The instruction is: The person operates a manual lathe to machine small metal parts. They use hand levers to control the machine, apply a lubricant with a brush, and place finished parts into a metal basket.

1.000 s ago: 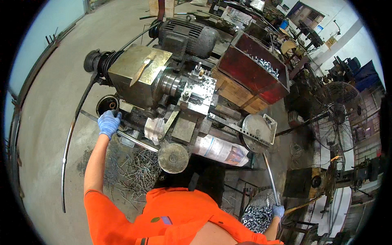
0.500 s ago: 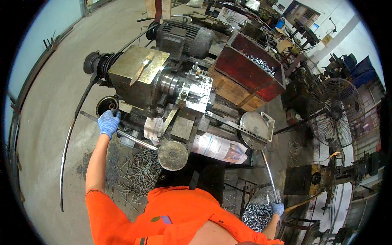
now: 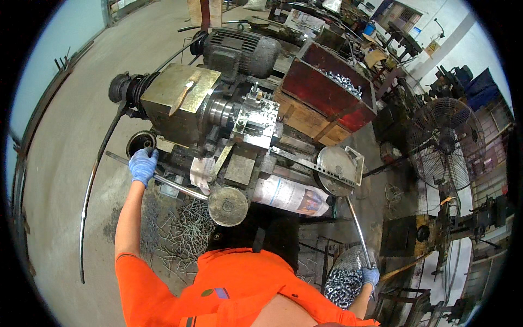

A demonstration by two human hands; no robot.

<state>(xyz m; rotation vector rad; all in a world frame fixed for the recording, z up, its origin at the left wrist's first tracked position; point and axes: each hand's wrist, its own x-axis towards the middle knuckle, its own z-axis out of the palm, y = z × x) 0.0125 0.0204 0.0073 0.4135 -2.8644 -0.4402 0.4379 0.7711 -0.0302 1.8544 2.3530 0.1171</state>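
My left hand, in a blue knit glove, is closed round a metal lever rod that runs to a round metal disc at the machine's front. Far to the right, my right hand, gloved too, is wrapped round the lower end of a second lever rod, which slopes down from a larger round plate. Between them stands a greasy lathe-like machine with a brass-topped headstock, a shiny spindle and a metal tool block. What sits inside the block is too small to tell.
A mesh basket of metal nuts stands below my right hand. Behind the machine are an electric motor and a red bin holding more nuts. Metal shavings cover the floor at left. A caged fan stands right.
The view has shifted slightly, so the machine appears a little farther left and higher. Both hands keep their hold on the lever rods, with little visible movement.
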